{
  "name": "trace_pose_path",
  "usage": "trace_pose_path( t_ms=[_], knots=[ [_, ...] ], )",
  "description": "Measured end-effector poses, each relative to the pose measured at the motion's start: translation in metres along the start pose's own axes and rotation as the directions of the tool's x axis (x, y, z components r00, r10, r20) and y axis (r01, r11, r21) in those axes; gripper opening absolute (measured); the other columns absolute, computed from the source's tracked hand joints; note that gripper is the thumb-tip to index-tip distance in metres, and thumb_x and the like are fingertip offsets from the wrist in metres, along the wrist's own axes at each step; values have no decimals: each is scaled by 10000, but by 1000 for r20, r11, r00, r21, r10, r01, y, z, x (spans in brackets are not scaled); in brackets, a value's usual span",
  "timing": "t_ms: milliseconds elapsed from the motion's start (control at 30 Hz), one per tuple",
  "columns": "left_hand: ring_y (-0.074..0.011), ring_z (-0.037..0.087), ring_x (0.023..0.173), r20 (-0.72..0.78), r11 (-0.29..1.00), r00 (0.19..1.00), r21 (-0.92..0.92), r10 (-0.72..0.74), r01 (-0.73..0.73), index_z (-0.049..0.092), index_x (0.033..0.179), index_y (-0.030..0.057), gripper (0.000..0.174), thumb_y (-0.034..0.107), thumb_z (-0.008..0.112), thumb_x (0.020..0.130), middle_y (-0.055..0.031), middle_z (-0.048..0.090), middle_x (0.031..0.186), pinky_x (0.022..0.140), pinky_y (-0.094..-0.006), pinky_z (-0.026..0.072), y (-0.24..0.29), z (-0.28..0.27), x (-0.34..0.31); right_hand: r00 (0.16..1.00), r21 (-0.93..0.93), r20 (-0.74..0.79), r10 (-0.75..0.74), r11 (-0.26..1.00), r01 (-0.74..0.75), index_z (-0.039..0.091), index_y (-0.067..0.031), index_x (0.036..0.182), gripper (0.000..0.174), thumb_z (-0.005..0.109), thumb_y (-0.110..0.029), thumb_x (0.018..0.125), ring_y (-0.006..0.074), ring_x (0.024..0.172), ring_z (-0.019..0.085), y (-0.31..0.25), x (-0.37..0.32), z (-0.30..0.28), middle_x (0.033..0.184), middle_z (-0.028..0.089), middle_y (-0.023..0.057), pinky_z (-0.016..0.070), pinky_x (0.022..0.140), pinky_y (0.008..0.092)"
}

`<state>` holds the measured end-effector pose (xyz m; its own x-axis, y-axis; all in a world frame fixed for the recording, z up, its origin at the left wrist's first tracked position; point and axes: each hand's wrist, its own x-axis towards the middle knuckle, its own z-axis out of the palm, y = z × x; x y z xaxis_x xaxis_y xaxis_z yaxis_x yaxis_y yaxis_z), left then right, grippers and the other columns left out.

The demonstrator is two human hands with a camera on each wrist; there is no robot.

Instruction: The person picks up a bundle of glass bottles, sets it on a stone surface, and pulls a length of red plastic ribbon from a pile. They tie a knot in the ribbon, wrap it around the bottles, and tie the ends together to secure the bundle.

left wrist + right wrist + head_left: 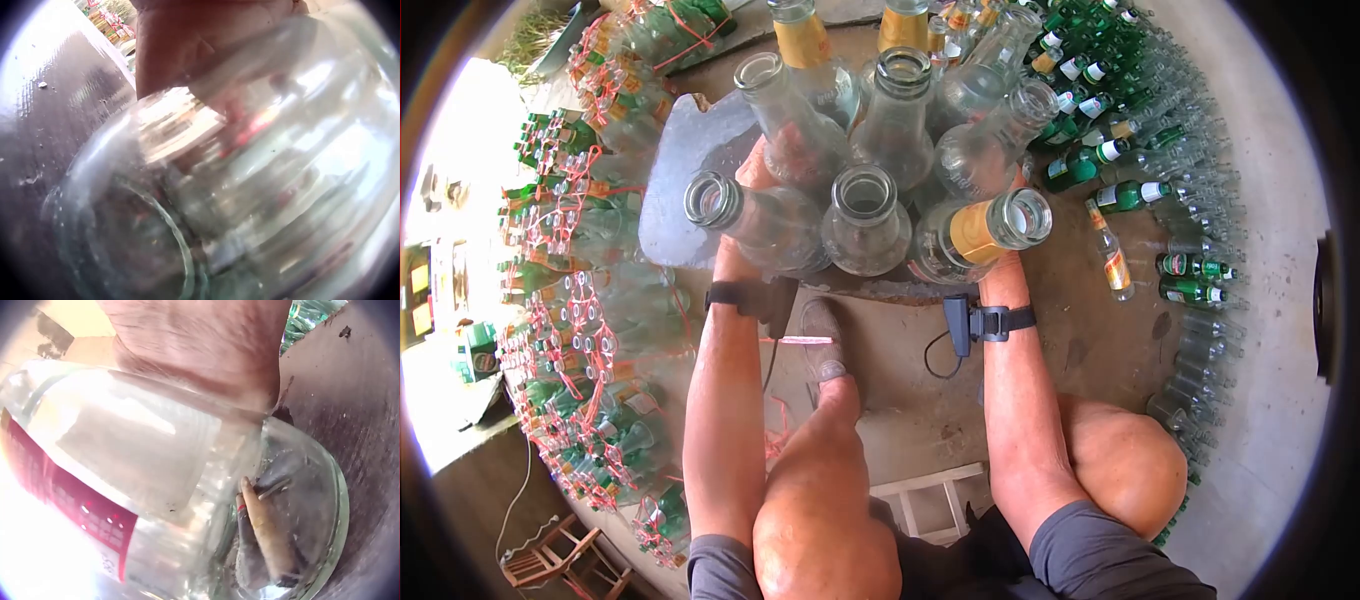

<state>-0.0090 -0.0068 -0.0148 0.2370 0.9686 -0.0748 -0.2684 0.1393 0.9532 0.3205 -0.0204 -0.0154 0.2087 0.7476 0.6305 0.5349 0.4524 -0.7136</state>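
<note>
A tight cluster of clear glass bottles stands upright on a low dark table [690, 190], between my two forearms in the head view. Its front holds a leaning bottle [770, 230], a middle bottle [865, 225] and a bottle with an orange neck label [975, 240]. My left hand [206, 50] lies against the left side of the cluster, close over a clear bottle [300, 144]. On the opposite side, my right hand [200, 350] meets a bottle with a red label [94, 506]; small stubs [265, 531] lie inside its base. Fingers of both hands are hidden behind glass.
Bundled bottles tied with red string [590, 330] line the left side. Rows of green bottles [1090, 165] and clear ones curve along the right wall, with a loose labelled bottle [1110, 255] on the floor. A wooden stool [550, 560] stands at lower left.
</note>
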Motion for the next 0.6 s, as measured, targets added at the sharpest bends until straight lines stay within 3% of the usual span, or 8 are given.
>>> trace_pose_path(
  t_ms=[67, 133, 267, 400, 433, 467, 533, 600],
  knots=[
    [-117, 575, 1138, -55, 993, 998, 119, -9, 16, 380, 1486, 49, 626, 443, 544, 1028, -58, 556, 1354, 967, -285, 509, -3, 2, -4, 1000, -26, 13, 1, 1000, -1, 467, 33, 1405, 824, 870, -54, 692, 315, 1335, 510, -3, 2, -1, 1429, 535, 208, 387, 1137, 372],
    [-115, 582, 1092, 18, 962, 973, 147, 232, -232, 406, 1461, 50, 582, 408, 558, 1028, -48, 568, 1321, 949, -293, 518, -1, 13, -5, 996, 49, 40, 80, 995, -82, 468, 28, 1406, 796, 853, -35, 712, 314, 1324, 521, -12, 6, -1, 1422, 541, 205, 404, 1123, 374],
    [-125, 584, 1099, 17, 986, 995, -135, 100, -97, 414, 1447, 48, 555, 353, 588, 1017, -53, 565, 1335, 953, -296, 519, -22, -25, -9, 999, 3, 14, 44, 999, -44, 471, 23, 1407, 749, 821, -2, 745, 301, 1297, 547, 7, -2, 5, 1416, 548, 200, 425, 1100, 364],
    [-151, 579, 1161, -30, 983, 990, 128, 137, -132, 424, 1437, 36, 549, 324, 609, 1008, -74, 562, 1356, 984, -313, 513, -79, -117, -17, 997, 142, -23, 76, 987, -72, 487, 12, 1407, 589, 738, -87, 883, 262, 1229, 592, -45, 21, 0, 1390, 573, 164, 450, 1060, 343],
    [-166, 571, 1191, -5, 950, 966, 186, 257, -251, 429, 1433, 31, 543, 317, 609, 1008, -83, 563, 1361, 1000, -323, 508, -101, -151, -21, 918, 532, 92, 386, 760, -373, 495, 5, 1403, 515, 653, -192, 955, 235, 1213, 590, -54, 28, -3, 1376, 579, 136, 453, 1049, 338],
    [-181, 563, 1221, 26, 899, 928, 240, 371, -366, 434, 1429, 26, 538, 310, 609, 1008, -92, 564, 1365, 1016, -333, 503, -100, -150, -23, 752, 770, 313, 579, 308, -558, 504, -1, 1400, 481, 568, -297, 1027, 208, 1197, 588, -58, 28, -4, 1361, 585, 108, 456, 1038, 332],
    [-203, 578, 1215, -41, 818, 934, 497, 354, -288, 456, 1410, 16, 494, 295, 579, 1021, -106, 577, 1347, 1018, -348, 509, -103, -144, -23, 798, 680, 199, 569, 506, -530, 518, -11, 1393, 524, 396, -415, 1082, 153, 1177, 573, -58, 27, -1, 1334, 584, 66, 458, 1019, 320],
    [-204, 582, 1209, -40, 848, 946, 456, 322, -269, 459, 1409, 15, 489, 287, 577, 1020, -109, 576, 1350, 1016, -345, 511, -86, -120, -25, 757, 790, 315, 573, 284, -544, 517, -9, 1394, 500, 427, -386, 1077, 143, 1192, 561, -69, 33, -5, 1333, 584, 75, 450, 1028, 316]
  ],
)
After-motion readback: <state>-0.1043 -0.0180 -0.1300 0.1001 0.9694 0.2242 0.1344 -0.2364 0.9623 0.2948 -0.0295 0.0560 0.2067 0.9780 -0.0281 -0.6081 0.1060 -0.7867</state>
